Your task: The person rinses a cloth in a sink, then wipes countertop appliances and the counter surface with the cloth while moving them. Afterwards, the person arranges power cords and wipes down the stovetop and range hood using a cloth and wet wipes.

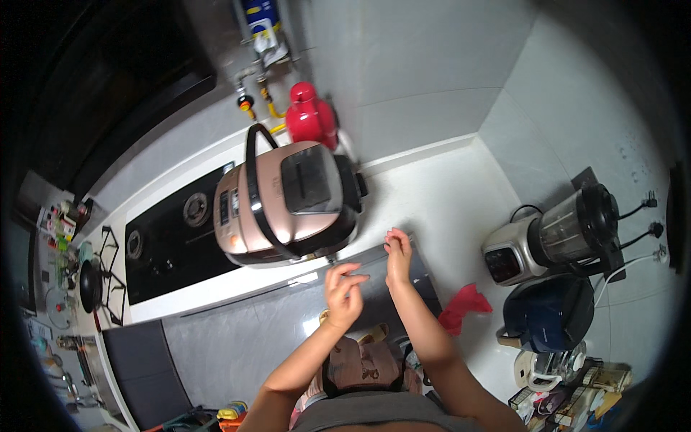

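My left hand (pixel 344 294) is raised in front of the counter edge, fingers apart and slightly bent, with nothing in it. To its right, my right hand (pixel 398 255) is held up with its fingers extended and somewhat together, also bare. Both hands are apart from any object. Nearest to them stands a rose-gold rice cooker (pixel 291 200), lid down, its black carrying handle (pixel 253 189) raised. It sits at the right end of the black gas hob (pixel 173 237). A red cloth (pixel 465 309) lies crumpled on the white countertop to the right of my right forearm.
Behind the cooker stands a red vacuum jug (pixel 310 116) beside yellow gas piping. Along the right wall are a blender (pixel 561 232), a dark blue air fryer (pixel 548 313) and a glass kettle (pixel 550 367). A black pan (pixel 90 286) and removed pan supports (pixel 112 275) lie at left.
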Motion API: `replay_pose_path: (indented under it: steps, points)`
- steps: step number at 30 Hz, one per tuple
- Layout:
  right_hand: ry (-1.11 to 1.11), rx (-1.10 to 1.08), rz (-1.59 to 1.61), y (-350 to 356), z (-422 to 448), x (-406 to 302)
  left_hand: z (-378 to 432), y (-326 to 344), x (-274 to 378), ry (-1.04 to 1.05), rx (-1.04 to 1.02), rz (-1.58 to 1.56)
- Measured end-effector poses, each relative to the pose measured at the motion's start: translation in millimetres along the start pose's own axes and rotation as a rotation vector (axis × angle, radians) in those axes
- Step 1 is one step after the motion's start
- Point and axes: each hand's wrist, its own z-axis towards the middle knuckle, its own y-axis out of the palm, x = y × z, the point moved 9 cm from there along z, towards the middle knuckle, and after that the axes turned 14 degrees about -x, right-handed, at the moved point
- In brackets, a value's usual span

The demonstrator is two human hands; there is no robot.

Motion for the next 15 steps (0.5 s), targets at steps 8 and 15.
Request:
replay_pose_path:
  steps: [8,15]
  points:
    - [0.327,0.433,-0.046,-10.6,-32.2,124.7,-42.4,-101.3,-87.4,-0.141,0.001,0.079]
    - [0.556,0.571,1.398,-22.7,-38.9,232.9,-67.3,-19.7,-142.2,-0.388,-0.443,-0.215]
